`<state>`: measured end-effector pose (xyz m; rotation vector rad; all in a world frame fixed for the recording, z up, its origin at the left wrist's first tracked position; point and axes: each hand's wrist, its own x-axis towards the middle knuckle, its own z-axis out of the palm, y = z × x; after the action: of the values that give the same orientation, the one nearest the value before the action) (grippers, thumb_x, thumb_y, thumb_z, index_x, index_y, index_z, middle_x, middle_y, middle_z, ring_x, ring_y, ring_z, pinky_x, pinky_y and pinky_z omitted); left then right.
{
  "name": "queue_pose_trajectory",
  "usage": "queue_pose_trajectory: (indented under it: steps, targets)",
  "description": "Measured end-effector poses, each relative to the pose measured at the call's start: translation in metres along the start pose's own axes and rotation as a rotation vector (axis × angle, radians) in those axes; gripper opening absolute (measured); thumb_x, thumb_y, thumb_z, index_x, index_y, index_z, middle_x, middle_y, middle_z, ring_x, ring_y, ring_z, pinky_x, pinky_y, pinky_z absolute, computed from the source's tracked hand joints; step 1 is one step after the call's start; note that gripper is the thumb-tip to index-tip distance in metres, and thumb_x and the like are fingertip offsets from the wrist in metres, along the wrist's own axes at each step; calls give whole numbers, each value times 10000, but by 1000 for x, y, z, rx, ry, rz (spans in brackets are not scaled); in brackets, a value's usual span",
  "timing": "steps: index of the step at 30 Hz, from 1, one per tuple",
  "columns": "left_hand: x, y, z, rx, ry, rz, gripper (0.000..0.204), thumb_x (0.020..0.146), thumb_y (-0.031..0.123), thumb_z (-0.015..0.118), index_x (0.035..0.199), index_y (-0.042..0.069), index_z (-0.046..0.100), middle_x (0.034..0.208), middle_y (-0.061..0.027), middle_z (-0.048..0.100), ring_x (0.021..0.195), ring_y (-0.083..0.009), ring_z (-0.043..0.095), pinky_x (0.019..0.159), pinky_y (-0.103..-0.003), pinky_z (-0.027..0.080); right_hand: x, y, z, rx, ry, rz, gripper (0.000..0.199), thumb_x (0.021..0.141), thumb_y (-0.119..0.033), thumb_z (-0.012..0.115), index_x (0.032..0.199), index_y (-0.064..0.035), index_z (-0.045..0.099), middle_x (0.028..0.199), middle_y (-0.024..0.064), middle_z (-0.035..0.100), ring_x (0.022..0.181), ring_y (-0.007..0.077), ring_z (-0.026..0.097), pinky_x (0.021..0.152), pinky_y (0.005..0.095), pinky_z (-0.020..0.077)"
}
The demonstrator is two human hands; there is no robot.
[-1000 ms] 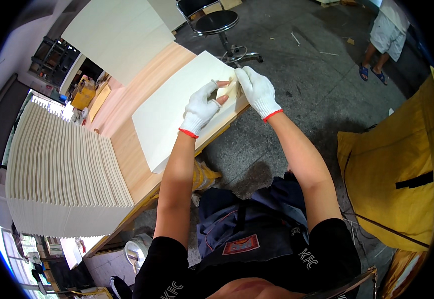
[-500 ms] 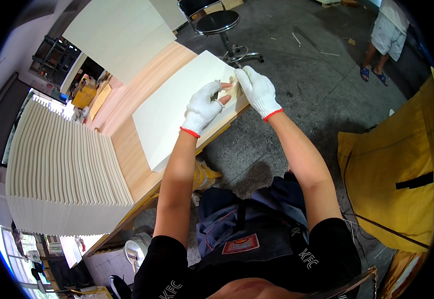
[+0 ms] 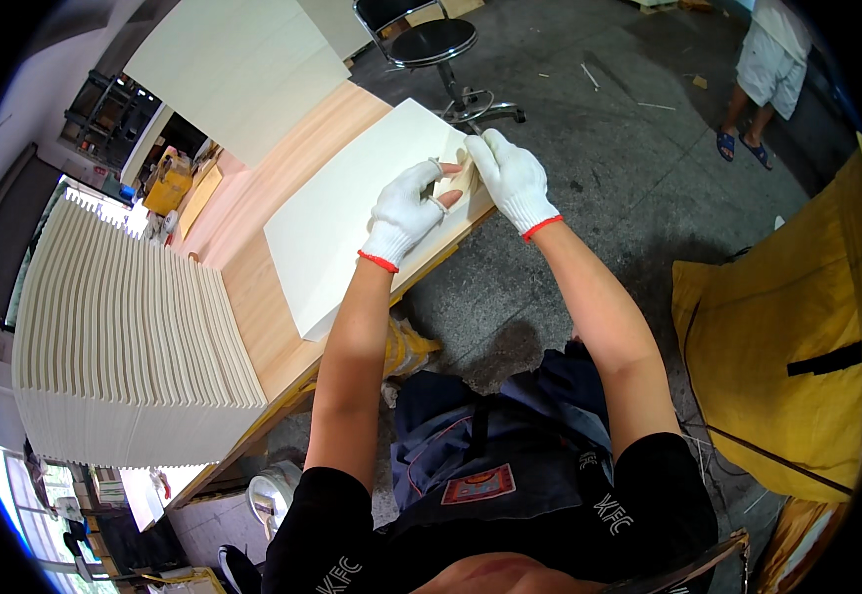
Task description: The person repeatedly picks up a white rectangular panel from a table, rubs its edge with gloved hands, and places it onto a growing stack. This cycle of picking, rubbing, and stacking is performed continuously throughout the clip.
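A white panel-like piece point(image 3: 337, 213) with a pale side edge lies along the near edge of the wooden table. My left hand point(image 3: 406, 210), in a white glove with a red cuff, rests on its right part. The bare thumb and forefinger stick out of the glove, spread apart toward a small tan patch point(image 3: 467, 182) by the panel's right end. At that end corner, my right hand point(image 3: 512, 178), gloved the same way, has its fingers pressed together. What lies under those fingers is hidden.
A row of upright pale boards point(image 3: 134, 337) fills the table's left end. Across the table point(image 3: 263, 267) stands a large pale sheet point(image 3: 238, 74). A black stool point(image 3: 434, 45) is beyond. Yellow cloth point(image 3: 777, 337) hangs at right; a person point(image 3: 772, 74) stands far right.
Almost nothing differs. Both hands stay at the panel's right end, with only a slight shift of the fingers.
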<state>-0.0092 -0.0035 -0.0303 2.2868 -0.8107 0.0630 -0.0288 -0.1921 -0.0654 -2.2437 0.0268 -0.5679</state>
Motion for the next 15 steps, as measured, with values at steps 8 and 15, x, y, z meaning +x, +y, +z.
queue_pose_trajectory:
  steps: [8, 15]
  targets:
    - [1, -7, 0, -53, 16, 36, 358, 872, 253, 735, 1201, 119, 698, 1019, -86, 690, 880, -229, 638, 829, -329, 502, -3, -9, -7, 44, -11, 40, 426, 997, -500, 393, 1068, -151, 626, 956, 168, 700, 907, 406, 655, 797, 496, 503]
    - [0, -9, 2, -128, 47, 51, 319, 923, 198, 664, 1229, 111, 685, 1077, -89, 696, 917, -240, 644, 851, -324, 500, -2, -6, -5, 77, -7, 54, 464, 984, -540, 414, 1035, -136, 636, 936, 177, 698, 908, 407, 656, 802, 499, 500]
